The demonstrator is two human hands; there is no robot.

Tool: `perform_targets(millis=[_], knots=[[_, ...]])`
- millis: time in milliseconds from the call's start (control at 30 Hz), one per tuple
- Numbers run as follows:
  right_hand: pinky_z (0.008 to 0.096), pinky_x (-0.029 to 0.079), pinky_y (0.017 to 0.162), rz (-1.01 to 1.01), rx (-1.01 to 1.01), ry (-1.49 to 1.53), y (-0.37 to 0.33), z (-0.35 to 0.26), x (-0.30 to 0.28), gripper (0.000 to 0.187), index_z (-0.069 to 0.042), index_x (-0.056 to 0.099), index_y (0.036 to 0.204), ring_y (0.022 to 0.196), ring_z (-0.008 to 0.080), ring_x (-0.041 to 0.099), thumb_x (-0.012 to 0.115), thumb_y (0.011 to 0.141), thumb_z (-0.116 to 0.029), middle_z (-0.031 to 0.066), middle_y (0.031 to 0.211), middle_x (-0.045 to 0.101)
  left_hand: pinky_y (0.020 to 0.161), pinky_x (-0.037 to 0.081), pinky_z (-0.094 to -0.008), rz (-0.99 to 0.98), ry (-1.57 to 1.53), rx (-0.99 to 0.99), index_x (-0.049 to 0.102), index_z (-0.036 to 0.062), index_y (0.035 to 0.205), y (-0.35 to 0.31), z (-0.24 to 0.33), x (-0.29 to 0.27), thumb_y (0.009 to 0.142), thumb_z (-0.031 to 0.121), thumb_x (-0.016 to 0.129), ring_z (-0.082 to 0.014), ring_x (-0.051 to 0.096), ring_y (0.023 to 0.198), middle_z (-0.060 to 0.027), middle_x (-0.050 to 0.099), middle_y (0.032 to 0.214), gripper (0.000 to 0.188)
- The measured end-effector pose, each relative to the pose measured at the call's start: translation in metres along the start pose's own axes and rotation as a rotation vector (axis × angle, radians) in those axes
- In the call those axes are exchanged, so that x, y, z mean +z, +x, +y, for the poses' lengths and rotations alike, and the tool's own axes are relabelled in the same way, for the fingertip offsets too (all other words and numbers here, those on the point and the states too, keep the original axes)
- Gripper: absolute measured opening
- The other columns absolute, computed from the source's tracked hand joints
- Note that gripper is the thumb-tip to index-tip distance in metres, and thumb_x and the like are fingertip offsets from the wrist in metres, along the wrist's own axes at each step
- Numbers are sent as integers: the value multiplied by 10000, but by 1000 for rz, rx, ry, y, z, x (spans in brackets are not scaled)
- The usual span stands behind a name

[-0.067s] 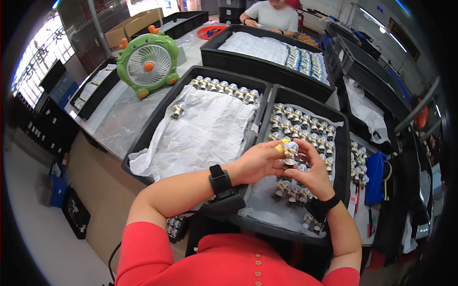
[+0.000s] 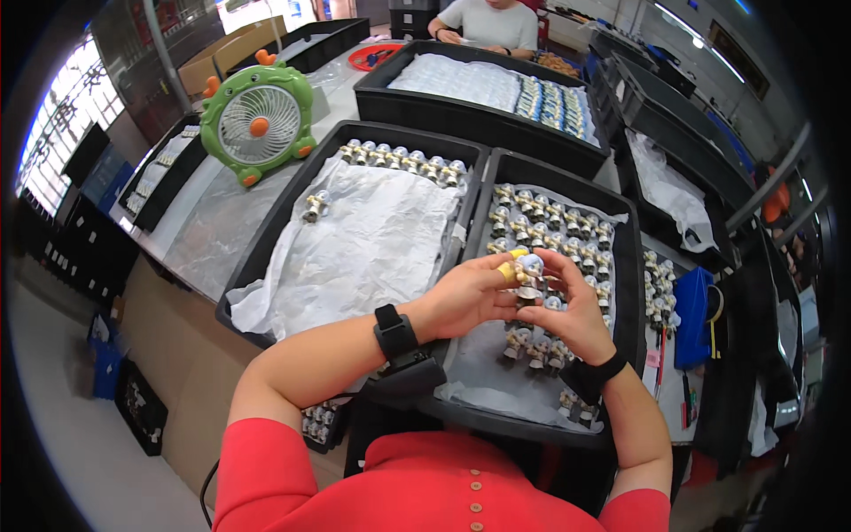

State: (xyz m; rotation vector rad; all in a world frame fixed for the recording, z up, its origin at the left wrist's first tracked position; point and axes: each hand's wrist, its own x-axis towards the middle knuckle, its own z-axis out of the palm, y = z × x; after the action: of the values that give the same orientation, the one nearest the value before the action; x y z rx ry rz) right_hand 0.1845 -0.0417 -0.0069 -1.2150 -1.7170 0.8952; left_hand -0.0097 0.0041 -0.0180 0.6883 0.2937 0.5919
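Both hands meet on one small figurine (image 2: 529, 273), which they hold upright above the figurine tray (image 2: 630, 293), a black, shallow box lined with paper. Left hand (image 2: 465, 300) reaches in over that tray's left rim and pinches the figurine from the left; right hand (image 2: 578, 312) closes on it from the right, above the middle of the tray. Exactly which fingertips press where is partly hidden. Something yellow (image 2: 511, 263) covers a left fingertip beside the figurine's pale head. Each wrist wears a black band.

Inside the figurine tray, rows of similar standing figurines (image 2: 557, 215) fill the far part, with a few more near its right front corner; bare liner (image 2: 483, 362) shows at its left front. Touching the tray's left side is a second black tray (image 2: 417, 140), spread with crumpled white paper (image 2: 363, 232); one row of figurines lines its far edge and a lone figurine (image 2: 315, 206) stands on the paper.

Beyond the figurine tray lies a larger black tray (image 2: 443, 113) of wrapped pieces, and behind that a person in a white shirt (image 2: 501, 25). Well to the figurine tray's left stands a green fan (image 2: 258, 127); to its right are more figurines and a blue bin (image 2: 691, 315).
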Motion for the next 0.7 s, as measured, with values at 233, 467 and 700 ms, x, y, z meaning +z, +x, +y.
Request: perform_targets(millis=[233,467,700], knots=[[306,417,906,2,-21,-18,-1,1,-2,735,-83,475,1299,1066,164,546,813,657,-200,42,1175,578,950,443,-392,35,47,-7,346,35,1354,-2,2,5,970,122,400,-238,551,1111,-103,502,1253,398],[311,416,908,-15,-20,7,-1,2,-1,728,-93,470,1309,1082,167,541,805,670,-190,40,1203,565,910,469,-367,41,-19,-5,392,80,1346,0,-2,-3,969,131,432,-212,568,1085,-80,535,1234,382],[308,409,914,-22,-20,15,-1,0,-1,726,-89,458,1321,1093,165,536,796,686,-192,45,1233,545,892,476,-350,31,5,15,412,79,1332,0,0,-3,957,155,480,-175,576,1039,-64,543,1219,388]])
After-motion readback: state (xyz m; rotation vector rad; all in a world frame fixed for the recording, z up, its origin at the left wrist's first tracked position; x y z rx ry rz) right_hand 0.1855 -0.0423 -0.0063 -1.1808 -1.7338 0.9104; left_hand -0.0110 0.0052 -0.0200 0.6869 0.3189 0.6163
